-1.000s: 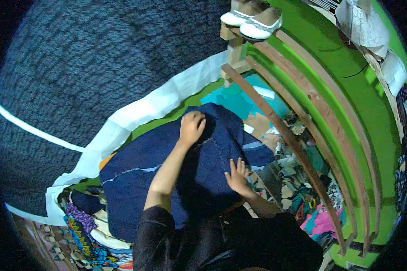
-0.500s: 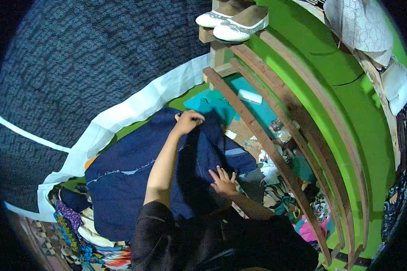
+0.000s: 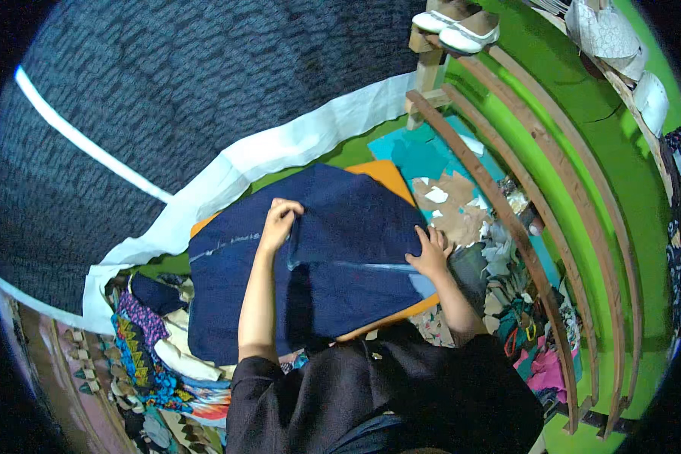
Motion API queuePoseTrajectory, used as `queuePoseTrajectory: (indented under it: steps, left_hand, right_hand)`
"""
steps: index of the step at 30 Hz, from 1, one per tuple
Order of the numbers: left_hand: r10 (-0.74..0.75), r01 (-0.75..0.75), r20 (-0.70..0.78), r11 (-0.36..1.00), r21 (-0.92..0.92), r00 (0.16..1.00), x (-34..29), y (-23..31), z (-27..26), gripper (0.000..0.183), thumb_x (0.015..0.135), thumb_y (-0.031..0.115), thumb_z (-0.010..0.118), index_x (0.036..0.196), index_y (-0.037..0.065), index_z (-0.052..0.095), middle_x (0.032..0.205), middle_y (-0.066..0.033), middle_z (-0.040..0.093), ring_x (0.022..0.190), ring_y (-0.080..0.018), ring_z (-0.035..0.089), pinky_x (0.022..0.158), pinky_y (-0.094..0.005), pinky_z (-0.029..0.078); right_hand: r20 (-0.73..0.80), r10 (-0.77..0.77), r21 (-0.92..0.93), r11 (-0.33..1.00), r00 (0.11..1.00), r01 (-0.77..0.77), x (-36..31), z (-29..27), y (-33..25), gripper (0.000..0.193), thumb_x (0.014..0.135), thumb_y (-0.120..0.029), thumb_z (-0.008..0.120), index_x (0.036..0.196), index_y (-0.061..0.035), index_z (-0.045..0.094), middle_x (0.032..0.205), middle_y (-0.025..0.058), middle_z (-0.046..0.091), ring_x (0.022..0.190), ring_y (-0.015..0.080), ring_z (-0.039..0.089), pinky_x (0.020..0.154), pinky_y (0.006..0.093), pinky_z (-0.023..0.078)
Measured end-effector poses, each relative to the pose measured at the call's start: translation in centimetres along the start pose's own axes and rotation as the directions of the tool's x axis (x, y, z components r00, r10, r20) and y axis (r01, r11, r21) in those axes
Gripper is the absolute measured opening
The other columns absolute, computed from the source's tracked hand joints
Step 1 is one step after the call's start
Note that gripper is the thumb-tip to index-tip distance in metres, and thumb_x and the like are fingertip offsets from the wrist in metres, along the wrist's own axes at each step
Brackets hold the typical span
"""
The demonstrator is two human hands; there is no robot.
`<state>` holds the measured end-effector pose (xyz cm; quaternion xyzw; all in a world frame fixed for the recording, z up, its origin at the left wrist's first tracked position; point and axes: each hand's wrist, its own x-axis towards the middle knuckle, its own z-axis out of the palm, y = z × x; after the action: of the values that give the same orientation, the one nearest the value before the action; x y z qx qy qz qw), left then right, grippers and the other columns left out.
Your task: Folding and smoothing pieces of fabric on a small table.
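A dark navy cloth lies spread over an orange board or table top, whose edges show at the far right and near side. A pale seam or marked line crosses the cloth. My left hand is closed in a pinch on the cloth near its middle, with a small fold running down from the fingers. At the cloth's right edge rests my right hand, its fingers spread and flat, holding nothing.
Wooden rails curve down the right, with white shoes on top. Paper and fabric scraps lie between cloth and rails. Colourful folded fabrics are heaped at left. A dark patterned curtain with a white border hangs beyond.
The navy cloth, bunched before, now lies flatter and wider, uncovering orange at the far right. My right hand has moved out to its right edge. The view has shifted left.
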<state>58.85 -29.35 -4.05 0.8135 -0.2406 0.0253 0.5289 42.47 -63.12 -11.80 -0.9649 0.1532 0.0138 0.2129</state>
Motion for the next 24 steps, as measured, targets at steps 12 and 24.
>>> queuePoseTrajectory:
  steps: [12, 24]
  left_hand:
    - [-0.702, 0.709, 0.145, 0.706, 0.012, 0.697, -7.8, -12.0, 3.2, 0.075, 0.065, 0.041, 0.070, 0.114, -0.011, 0.046, 0.113, -0.0243, 0.052, 0.108, -0.0301, 0.051, 0.092, -0.0337, 0.038]
    - [0.026, 0.100, -0.205, 0.810, 0.578, 0.978, 5.1, 0.5, -2.8, 0.026, 0.079, 0.021, 0.059, 0.101, 0.008, 0.054, 0.086, -0.0160, 0.062, 0.080, -0.0344, 0.059, 0.068, -0.0435, 0.045]
  right_hand:
    - [-0.161, 0.202, -0.048, 0.976, 0.966, -0.212, -7.9, 4.1, 1.8, 0.052, 0.077, -0.020, 0.058, 0.126, -0.0211, 0.040, 0.126, 0.0092, 0.043, 0.117, 0.0286, 0.040, 0.096, 0.0620, 0.017]
    - [-0.525, -0.005, -0.027, 1.000, 0.851, -0.010, -5.5, -10.2, -6.6, 0.021, 0.079, -0.020, 0.052, 0.093, -0.0052, 0.056, 0.068, 0.0184, 0.059, 0.067, 0.0389, 0.057, 0.060, 0.0464, 0.045]
